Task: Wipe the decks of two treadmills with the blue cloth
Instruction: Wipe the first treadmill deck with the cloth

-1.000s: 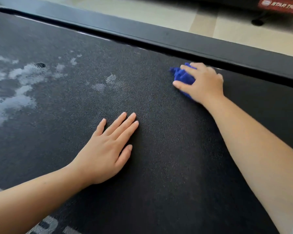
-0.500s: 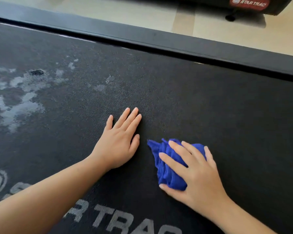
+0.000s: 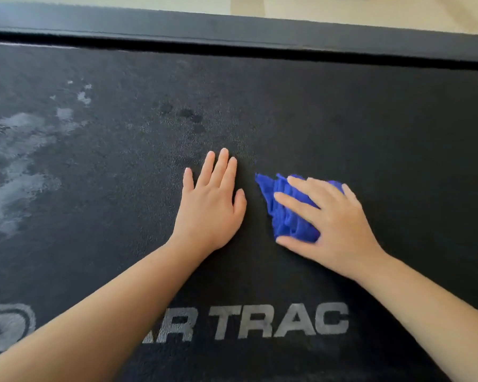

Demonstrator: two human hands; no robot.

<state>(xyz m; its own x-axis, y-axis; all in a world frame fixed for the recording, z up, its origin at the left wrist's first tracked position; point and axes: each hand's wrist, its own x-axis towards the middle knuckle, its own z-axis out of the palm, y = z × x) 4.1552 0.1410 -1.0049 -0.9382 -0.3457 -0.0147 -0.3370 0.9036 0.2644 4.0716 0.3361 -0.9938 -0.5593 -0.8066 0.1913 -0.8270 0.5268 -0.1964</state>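
At my far left the black treadmill deck [image 3: 370, 119] carries pale, smeary patches [image 3: 17, 166], possibly wet film, though the blur keeps me from being sure. Below them, by my left forearm, sits a grey logo badge [image 3: 6, 326]. My left hand [image 3: 210, 210] lies flat on the belt near the middle, palm down, fingers straight and close together, holding nothing. A few small dark spots [image 3: 188, 114] mark the belt beyond its fingertips. Just beside that hand, apart from it, is the blue cloth [image 3: 287, 210], bunched up on the deck. My right hand [image 3: 331, 224] presses down on it, fingers spread and nearly straight across the top, thumb along its near edge. Grey TRAC lettering [image 3: 279, 321] runs between my forearms. The dark side rail [image 3: 232, 31] crosses the far edge, with pale floor [image 3: 370, 9] beyond
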